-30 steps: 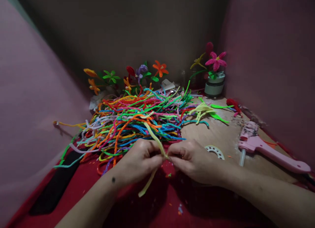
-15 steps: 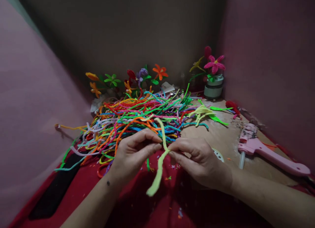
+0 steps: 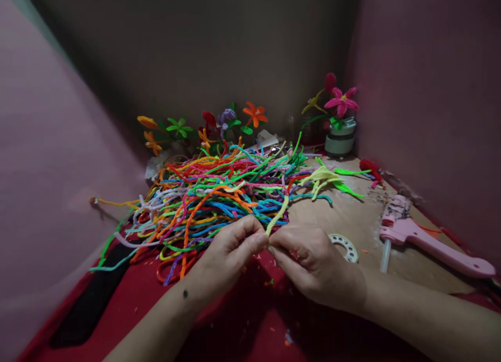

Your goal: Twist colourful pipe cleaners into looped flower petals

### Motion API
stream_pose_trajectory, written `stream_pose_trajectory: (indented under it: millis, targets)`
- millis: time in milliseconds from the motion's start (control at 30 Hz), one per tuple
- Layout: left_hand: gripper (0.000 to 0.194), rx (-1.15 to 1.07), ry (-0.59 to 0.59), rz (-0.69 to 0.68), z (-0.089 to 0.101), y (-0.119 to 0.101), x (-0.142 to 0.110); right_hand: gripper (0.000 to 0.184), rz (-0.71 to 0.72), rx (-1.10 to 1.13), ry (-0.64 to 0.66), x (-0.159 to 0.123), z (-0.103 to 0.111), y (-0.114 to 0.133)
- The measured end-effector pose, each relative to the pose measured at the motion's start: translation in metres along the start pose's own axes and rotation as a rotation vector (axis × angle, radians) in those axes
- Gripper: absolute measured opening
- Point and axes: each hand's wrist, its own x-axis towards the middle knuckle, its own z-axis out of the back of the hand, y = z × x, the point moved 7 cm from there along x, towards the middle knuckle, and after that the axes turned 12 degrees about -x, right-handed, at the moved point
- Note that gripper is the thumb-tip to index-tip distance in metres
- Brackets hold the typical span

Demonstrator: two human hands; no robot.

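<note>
Between my two hands a pale yellow-green pipe cleaner (image 3: 278, 216) stands up, its upper end leaning to the right. My left hand (image 3: 238, 247) pinches it low down with thumb and forefinger. Touching those fingertips, my right hand (image 3: 309, 255) is closed on the same piece from the other side. The lower part of the pipe cleaner is hidden by my fingers. Just beyond my hands lies a large heap of many-coloured pipe cleaners (image 3: 219, 195). Several pale yellow-green pieces (image 3: 323, 177) lie at the heap's right end.
A pink glue gun (image 3: 434, 247) rests on the brown board (image 3: 364, 216) at right, near a white ring with holes (image 3: 346, 248). Pipe-cleaner flowers (image 3: 256, 114) and a small pot (image 3: 340, 137) stand behind. A black strip (image 3: 90, 299) lies on the red cloth (image 3: 136, 320).
My left hand has moved right, up against my right hand, and grips the pipe cleaner. Its lower end, which hung down before, is now out of sight; its upper end leans right.
</note>
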Motion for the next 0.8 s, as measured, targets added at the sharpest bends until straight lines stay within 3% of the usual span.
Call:
stream_pose_trajectory:
  millis: [100,267,367,600,800]
  targets:
    - [0.019,0.004,-0.078,-0.012,0.001,0.002,0.001,0.018,-0.077,0.036,0.024,0.001,-0.003,-0.006]
    - [0.017,0.150,-0.206,-0.159,0.010,-0.007,-0.004,0.017,-0.415,0.510,0.216,0.004,-0.020,-0.024]
    - [0.015,0.270,-0.240,-0.234,0.012,-0.010,-0.005,0.019,-0.560,0.644,0.223,0.003,-0.024,-0.031]
    - [0.008,0.622,-0.204,-0.545,-0.002,-0.017,-0.010,0.021,-0.565,0.592,0.185,0.002,-0.023,-0.036]
    - [0.012,0.592,-0.168,-0.426,-0.002,-0.015,-0.007,0.022,-0.480,0.407,0.198,0.002,-0.021,-0.031]
